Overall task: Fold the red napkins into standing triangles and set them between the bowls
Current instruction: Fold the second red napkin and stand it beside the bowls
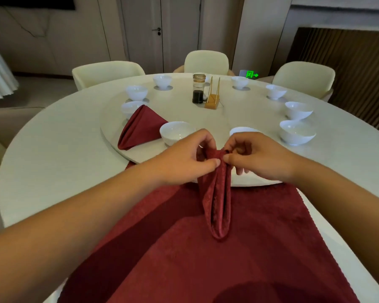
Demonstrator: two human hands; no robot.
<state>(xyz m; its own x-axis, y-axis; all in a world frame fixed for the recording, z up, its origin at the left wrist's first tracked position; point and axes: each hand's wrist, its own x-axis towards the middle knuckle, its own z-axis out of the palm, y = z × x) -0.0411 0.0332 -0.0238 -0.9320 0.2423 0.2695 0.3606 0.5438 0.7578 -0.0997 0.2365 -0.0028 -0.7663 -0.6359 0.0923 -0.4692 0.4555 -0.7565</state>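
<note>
1. We face a round white table [53, 160] that carries a turntable [239, 114], with pale chairs [206, 62] behind it.
2. Our left hand [184, 158] pinches the top of a folded napkin [219, 204] between thumb and fingers, and our right hand [256, 158] pinches the same top from the other side.
3. The napkin hangs from that grip as a narrow pleated roll over a flat red cloth [260, 248] spread at the table's near edge.
4. On the turntable's left, a finished napkin [140, 127] stands as a triangle between two bowls [176, 132] [130, 108].
5. More bowls ring the turntable, and a sauce bottle [198, 89] stands near its middle.
</note>
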